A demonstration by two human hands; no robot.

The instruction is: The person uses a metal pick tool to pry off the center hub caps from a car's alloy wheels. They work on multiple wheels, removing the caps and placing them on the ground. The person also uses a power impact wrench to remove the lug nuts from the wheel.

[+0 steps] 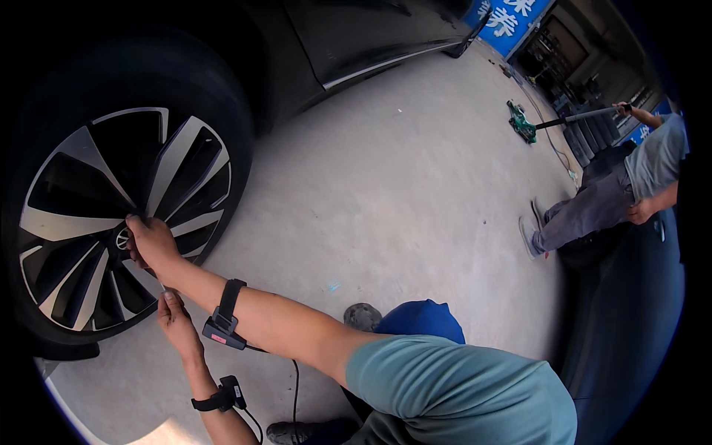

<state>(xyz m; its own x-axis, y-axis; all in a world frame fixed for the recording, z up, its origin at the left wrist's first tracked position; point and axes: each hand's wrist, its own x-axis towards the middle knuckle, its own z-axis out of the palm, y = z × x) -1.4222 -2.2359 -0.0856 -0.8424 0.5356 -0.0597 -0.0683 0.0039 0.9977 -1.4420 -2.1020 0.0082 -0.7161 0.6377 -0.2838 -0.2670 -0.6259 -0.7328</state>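
Observation:
Low at the left of the head view, my left hand (176, 326) is closed in a pinch on a thin metal rod (163, 285). The rod's upper end runs up behind my right wrist, so its full shape is hidden. My right hand (153, 243) is closed at the centre of a car wheel (58, 225), beside the round centre cap (123, 238). Whatever its curled fingers hold is hidden. The wheel has silver and black spokes and a black tyre (236, 111), and it is fitted on a dark car (356, 37).
A person (656, 159) at the right holds the long handle of a green floor jack (521, 123). Another dark vehicle (630, 319) stands along the right edge. A cable (297, 386) hangs from my wrist bands. Stacked tyres (588, 139) stand at the far right.

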